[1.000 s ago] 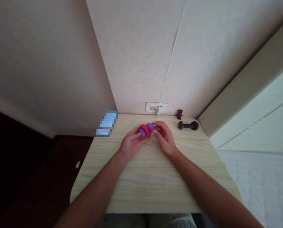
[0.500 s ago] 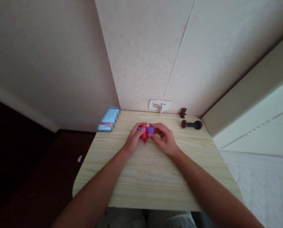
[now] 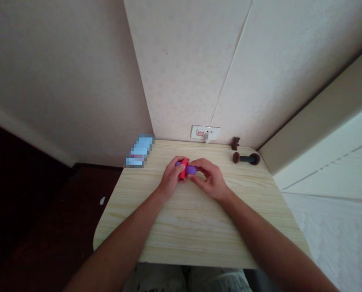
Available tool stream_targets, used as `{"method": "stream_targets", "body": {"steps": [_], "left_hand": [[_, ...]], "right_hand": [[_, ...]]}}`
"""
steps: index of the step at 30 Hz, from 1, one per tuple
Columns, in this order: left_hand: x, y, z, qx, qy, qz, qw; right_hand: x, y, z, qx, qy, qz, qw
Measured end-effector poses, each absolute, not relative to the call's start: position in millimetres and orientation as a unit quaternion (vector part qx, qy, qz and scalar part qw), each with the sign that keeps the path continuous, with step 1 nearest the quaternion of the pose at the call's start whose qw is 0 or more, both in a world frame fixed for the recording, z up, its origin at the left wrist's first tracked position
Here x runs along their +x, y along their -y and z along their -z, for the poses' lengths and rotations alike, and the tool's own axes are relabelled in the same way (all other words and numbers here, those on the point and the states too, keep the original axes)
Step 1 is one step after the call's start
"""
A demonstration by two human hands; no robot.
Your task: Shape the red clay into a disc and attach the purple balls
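Note:
Above the wooden tabletop, both hands are at one small object, a red-and-purple piece with a red middle and rounded purple ends. My left hand is closed around the red middle, its thumb lying across it, and partly hides the purple end on that side. Thumb and fingertips of my right hand pinch the other purple end. What exactly the piece is cannot be made out.
A dumbbell-shaped object with brown ends and a dark bar lies at the back right, a small brown figurine behind it. A pixelated phone-like slab is at the back left. A wall socket holds a white plug.
The red-and-purple piece has turned a little in my hands: its red middle now leans and the right purple end sits slightly lower. Both hands keep nearly the same place.

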State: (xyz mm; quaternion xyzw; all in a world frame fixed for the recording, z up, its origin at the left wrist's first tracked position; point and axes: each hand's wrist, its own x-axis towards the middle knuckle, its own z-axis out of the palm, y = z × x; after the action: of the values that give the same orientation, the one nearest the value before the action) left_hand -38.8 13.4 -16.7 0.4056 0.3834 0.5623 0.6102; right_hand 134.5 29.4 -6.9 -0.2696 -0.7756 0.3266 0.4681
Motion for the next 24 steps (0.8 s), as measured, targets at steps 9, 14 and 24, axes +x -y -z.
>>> {"method": "stream_targets", "body": {"steps": [9, 14, 24], "left_hand": [[-37, -14, 18, 0.412, -0.382, -0.577, 0.593], [-37, -14, 18, 0.419, -0.381, -0.566, 0.599], [-36, -18, 19, 0.361, -0.373, -0.602, 0.607]], "right_hand": [[132, -26, 1, -0.275, 0.813, -0.230, 0.459], [133, -27, 3, -0.281, 0.809, -0.237, 0.458], [131, -29, 13, -0.289, 0.757, -0.307, 0.499]]}}
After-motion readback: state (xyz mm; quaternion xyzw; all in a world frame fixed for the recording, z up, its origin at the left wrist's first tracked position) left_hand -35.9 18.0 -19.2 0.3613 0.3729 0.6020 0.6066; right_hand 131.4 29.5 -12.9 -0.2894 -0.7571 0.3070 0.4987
